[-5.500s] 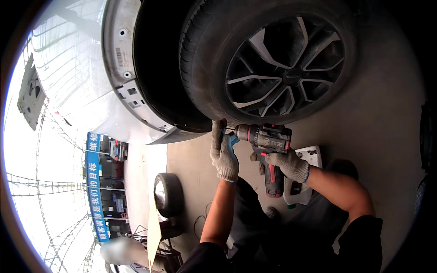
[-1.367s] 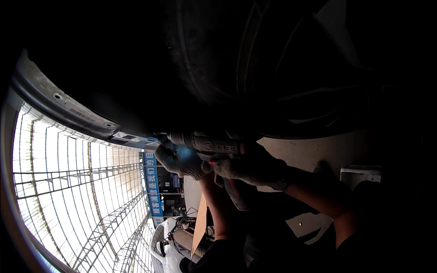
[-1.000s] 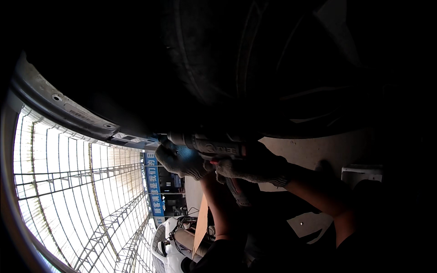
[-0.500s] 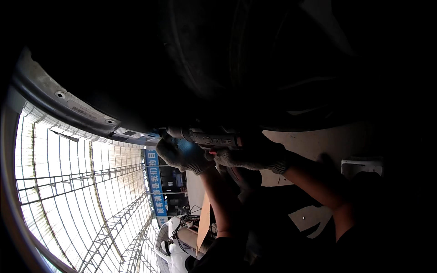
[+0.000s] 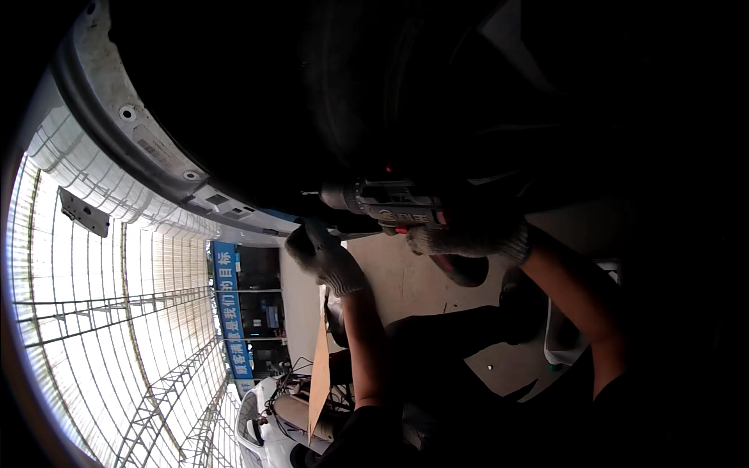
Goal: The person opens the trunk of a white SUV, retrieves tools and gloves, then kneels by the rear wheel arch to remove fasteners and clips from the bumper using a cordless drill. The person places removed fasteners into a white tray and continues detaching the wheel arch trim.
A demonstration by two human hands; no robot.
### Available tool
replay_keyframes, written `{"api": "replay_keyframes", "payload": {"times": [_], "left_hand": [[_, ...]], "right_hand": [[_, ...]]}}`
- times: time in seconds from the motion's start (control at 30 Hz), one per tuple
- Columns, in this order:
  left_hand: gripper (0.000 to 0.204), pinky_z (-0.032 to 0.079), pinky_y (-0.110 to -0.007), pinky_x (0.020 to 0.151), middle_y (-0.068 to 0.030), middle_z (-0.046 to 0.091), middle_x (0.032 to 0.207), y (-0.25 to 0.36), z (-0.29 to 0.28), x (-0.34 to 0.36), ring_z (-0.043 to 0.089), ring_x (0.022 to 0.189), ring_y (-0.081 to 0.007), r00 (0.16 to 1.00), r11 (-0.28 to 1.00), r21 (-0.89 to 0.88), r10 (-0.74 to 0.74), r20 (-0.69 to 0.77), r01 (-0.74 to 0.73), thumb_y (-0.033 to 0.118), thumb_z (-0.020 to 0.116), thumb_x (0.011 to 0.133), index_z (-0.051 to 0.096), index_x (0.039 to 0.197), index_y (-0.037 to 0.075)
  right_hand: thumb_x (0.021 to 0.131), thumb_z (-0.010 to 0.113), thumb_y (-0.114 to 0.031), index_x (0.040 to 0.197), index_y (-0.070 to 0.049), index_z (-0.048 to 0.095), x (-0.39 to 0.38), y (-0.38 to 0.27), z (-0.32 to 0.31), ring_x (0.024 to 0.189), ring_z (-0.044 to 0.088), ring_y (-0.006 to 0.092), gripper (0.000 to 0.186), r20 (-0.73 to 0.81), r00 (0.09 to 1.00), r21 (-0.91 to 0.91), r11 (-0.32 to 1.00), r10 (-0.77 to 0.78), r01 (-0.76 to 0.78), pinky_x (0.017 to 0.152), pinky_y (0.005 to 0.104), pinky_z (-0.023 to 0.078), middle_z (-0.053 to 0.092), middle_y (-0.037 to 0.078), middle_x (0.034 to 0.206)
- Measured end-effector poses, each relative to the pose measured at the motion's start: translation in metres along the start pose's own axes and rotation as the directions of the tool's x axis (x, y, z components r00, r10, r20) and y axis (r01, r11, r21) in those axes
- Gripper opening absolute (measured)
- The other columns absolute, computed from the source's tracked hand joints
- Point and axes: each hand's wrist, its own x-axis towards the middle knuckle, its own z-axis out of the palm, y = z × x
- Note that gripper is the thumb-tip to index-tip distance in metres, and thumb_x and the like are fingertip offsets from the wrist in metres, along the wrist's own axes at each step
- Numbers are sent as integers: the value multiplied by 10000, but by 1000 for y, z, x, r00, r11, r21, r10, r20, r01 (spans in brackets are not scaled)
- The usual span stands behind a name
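My right hand [image 5: 476, 238], in a grey knitted glove, grips the handle of a cordless drill [image 5: 394, 204]. The drill has a dark body with red parts, and its chuck and thin bit [image 5: 310, 193] point left toward the edge of a vehicle body panel [image 5: 152, 148]. My left hand [image 5: 321, 256], gloved too, is just below the bit, close under the panel's edge. Its fingers are curled in; whatever they hold, if anything, does not show. A gap separates the left hand from the drill. Deep shadow hides the area above the drill.
The pale panel edge has round holes and curves along the upper left. A grey plate with holes [image 5: 84, 212] shows beside it. Below are a cardboard sheet [image 5: 320, 382], a white car [image 5: 269, 437] and, at right, a white stool [image 5: 563, 343]. A blue banner [image 5: 226, 312] hangs behind.
The drill has moved up and away from my left hand, and the bluish light on that glove is gone. The view has shifted, showing more of the panel edge.
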Motion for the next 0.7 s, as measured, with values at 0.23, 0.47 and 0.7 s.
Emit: {"api": "replay_keyframes", "payload": {"times": [0.23,0.47,0.7], "left_hand": [[212,439,-254,621,-24,556,708,-68,-27,9,504,596,-120,883,876,-208,-370,289,435,274,583,900,574,872,64],[160,417,-248,537,-20,584,733,-117,-29,-7,541,612,-125,714,754,-96,-561,420,649,220,570,891,623,864,71],[218,391,-258,690,10,576,810,-127,-15,-28,494,751,-97,787,829,-116,-462,409,547,253,607,898,627,929,38]], "right_hand": [[801,714,-322,1122,-34,592,-40,-38,-23,842,669,244,448,95,985,-535,842,145,-72,754,429,581,661,125,929],[747,757,-277,1064,-71,619,-68,-43,-43,809,662,209,402,232,955,-747,662,184,54,767,377,566,667,69,864],[642,790,-358,1092,-87,612,-148,-38,-55,763,665,305,555,-20,728,-761,461,686,-456,773,418,558,671,116,842]]}}
